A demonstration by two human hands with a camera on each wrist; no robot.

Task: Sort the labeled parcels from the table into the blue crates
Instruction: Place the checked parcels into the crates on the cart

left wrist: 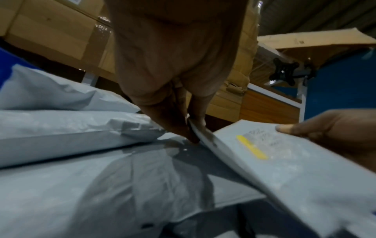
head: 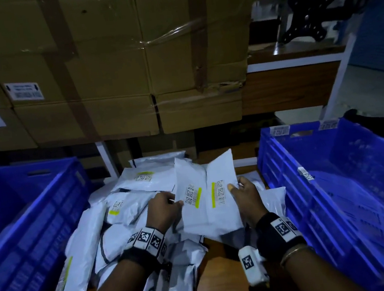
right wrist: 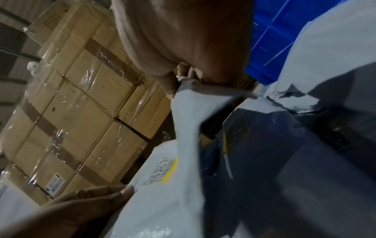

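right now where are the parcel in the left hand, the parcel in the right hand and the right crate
left-hand parcel (head: 194, 206), head view, its white face beside the label
right-hand parcel (head: 220, 178), head view, bare white upper face
right crate (head: 285, 183), head view, its near side wall

Dim room; stacked cardboard boxes (head: 106, 59)

I hold two white labeled parcels (head: 206, 198) raised side by side above the table's heaped parcel pile (head: 113, 215), between blue crates (head: 347, 188).
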